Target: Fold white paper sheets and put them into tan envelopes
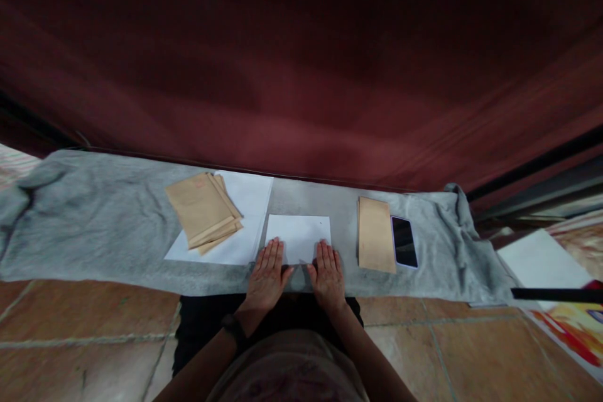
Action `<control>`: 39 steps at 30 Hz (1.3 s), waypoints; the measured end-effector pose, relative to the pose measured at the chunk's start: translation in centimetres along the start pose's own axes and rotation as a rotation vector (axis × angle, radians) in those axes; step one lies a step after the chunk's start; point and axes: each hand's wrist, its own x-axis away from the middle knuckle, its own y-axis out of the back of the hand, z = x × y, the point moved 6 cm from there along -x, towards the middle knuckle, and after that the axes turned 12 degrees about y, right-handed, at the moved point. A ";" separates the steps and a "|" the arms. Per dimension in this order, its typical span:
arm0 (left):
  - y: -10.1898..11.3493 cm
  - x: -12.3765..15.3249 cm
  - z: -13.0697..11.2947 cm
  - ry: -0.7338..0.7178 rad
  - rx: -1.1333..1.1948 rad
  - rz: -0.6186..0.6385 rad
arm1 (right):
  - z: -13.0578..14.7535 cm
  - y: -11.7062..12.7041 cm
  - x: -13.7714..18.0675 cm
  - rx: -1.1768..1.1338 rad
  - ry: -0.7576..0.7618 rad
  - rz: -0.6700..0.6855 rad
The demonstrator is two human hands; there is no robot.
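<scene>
A dark red curtain (301, 75) hangs above a terracotta tiled floor (85, 326)

- Dim, warm indoor light; the red curtain (301, 63) sinks into darkness.
- The white sheet (298, 235) is the brightest patch, without glare.
- Wide-angle bending at the edges; slight softness throughout.

Grey cloth (94, 226) bears envelopes (202, 208), paper (298, 235) — phone (404, 241).

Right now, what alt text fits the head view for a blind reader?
Both hands, left hand and right hand, lie flat and open on the near edge of a white sheet on a grey cloth. Left of it a stack of brown envelopes lies on a larger white sheet; right of it lie a brown envelope and a phone.
</scene>
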 end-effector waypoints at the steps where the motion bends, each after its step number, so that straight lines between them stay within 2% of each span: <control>1: 0.1 0.1 0.3 0.012 0.005 -0.007 | -0.2 0.1 0.2 0.006 -0.004 -0.008; 9: 0.2 0.5 1.3 0.051 0.021 -0.067 | -1.3 0.4 1.1 0.048 -0.028 -0.032; 19: 0.5 0.5 1.1 0.066 0.024 -0.066 | -1.8 0.4 1.7 0.050 -0.034 -0.040; 31: 0.8 0.7 -2.6 -0.093 0.052 0.035 | -1.6 1.0 1.7 -0.004 -0.023 -0.107; 39: -0.2 0.7 -3.7 -0.156 0.037 0.069 | 1.6 0.9 -0.9 -0.092 0.033 -0.005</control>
